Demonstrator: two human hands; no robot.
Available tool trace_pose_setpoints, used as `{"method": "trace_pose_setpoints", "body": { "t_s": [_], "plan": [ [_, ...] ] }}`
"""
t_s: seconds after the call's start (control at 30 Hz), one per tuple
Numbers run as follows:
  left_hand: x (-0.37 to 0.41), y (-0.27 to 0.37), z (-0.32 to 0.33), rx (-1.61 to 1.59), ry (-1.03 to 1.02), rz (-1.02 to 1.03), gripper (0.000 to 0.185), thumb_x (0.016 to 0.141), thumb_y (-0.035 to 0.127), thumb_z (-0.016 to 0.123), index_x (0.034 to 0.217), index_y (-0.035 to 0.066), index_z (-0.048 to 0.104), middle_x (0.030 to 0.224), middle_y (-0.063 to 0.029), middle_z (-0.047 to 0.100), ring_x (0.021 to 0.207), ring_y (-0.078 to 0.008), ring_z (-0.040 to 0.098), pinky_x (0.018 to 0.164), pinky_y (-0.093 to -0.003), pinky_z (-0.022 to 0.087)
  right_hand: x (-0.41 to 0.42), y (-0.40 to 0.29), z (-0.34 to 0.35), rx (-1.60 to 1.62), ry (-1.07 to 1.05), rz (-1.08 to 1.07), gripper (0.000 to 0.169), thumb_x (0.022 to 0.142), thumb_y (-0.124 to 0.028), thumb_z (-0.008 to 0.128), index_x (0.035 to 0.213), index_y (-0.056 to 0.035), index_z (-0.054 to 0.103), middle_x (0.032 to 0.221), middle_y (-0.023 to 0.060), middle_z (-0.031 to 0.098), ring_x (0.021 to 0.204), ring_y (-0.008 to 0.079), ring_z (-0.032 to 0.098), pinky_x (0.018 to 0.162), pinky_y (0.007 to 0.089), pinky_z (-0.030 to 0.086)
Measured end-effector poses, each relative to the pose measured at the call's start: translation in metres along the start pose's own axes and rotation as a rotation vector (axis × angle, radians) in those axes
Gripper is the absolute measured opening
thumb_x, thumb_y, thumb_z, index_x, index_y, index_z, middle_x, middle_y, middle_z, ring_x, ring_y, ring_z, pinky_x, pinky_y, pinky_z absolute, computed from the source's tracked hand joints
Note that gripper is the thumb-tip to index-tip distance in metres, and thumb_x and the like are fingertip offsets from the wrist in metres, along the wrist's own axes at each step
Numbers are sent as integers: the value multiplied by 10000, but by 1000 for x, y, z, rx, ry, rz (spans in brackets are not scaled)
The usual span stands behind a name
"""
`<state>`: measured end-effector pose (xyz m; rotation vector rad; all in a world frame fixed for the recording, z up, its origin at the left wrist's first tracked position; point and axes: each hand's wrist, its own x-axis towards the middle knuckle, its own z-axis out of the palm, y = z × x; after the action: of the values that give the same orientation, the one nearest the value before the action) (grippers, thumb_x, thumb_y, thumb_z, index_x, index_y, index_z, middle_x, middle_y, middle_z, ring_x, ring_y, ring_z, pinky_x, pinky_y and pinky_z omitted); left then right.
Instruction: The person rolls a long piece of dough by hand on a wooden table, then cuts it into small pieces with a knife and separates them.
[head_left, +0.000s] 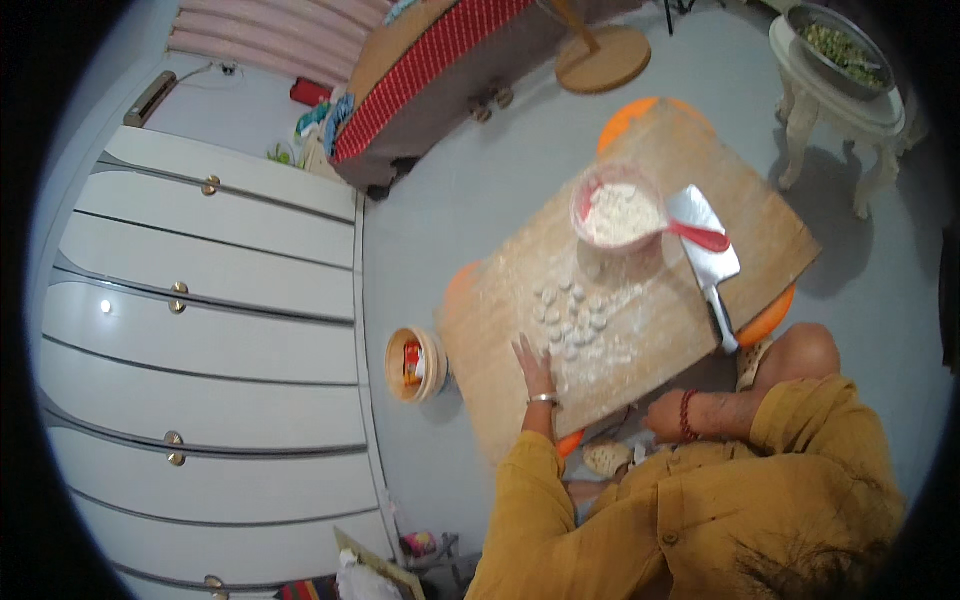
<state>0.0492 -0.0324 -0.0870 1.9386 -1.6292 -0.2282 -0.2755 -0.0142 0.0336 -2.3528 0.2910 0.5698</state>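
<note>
My left hand (533, 368), with a metal bangle at the wrist, rests on the left part of a floured wooden board (667, 322). Its fingers are apart and hold nothing. Just beyond the fingertips lie several small, flattened dough pieces (576, 330) amid scattered flour. My right hand (664, 417), below a red bead bracelet, is at the board's near edge, over my lap; its curled fingers are partly hidden, and I cannot tell if they grip anything. Farther back on the board stands a pinkish bowl of flour (621, 214) with a red-handled utensil (701, 236). Beside it lies a broad cleaver (705, 247) with a dark handle.
Orange supports (766, 319) show under the board's edges. A round container (415, 365) with packets sits on the floor to the left. At the upper right, a white stool (840, 112) bears a metal bowl (881, 88) of chopped greens. White cabinets (225, 315) line the left side.
</note>
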Motion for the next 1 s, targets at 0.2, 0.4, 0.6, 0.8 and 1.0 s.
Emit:
{"method": "trace_pose_setpoints", "body": {
  "t_s": [0.2,0.4,0.6,0.8,1.0],
  "plan": [
    [-10,40,-14,-475,338,-370,361,881,223,418,1131,-28,485,1144,-158,502,1062,-240,468,925,-316,345,-19,5,3,41,12,32,361,801,-359,510,977,-50,573,927,155,592,870,303,573,696,403,470],
    [-19,29,-27,-656,409,-538,274,812,197,539,987,-13,567,906,-80,602,822,-159,560,748,-268,440,-14,3,11,26,46,21,332,764,-301,545,972,-48,594,906,133,615,862,275,590,697,374,474],
    [-48,84,-42,226,-108,-558,382,599,278,733,844,28,582,745,-105,600,655,-187,560,618,-304,458,-21,1,5,21,77,15,292,757,-221,519,964,-31,598,910,138,615,861,273,592,688,374,476],
    [-44,84,-37,264,-70,-490,376,522,266,768,694,46,516,680,-115,553,626,-275,529,603,-367,440,-1,5,18,-29,19,-40,300,767,-235,510,958,-26,610,878,144,618,818,275,599,671,376,475],
    [-42,94,-22,252,-11,-73,392,507,302,766,649,56,496,668,-115,498,657,-305,484,609,-375,408,-22,3,7,32,50,7,315,751,-228,520,994,-43,595,887,143,613,848,279,587,707,380,464]
  ]
}}
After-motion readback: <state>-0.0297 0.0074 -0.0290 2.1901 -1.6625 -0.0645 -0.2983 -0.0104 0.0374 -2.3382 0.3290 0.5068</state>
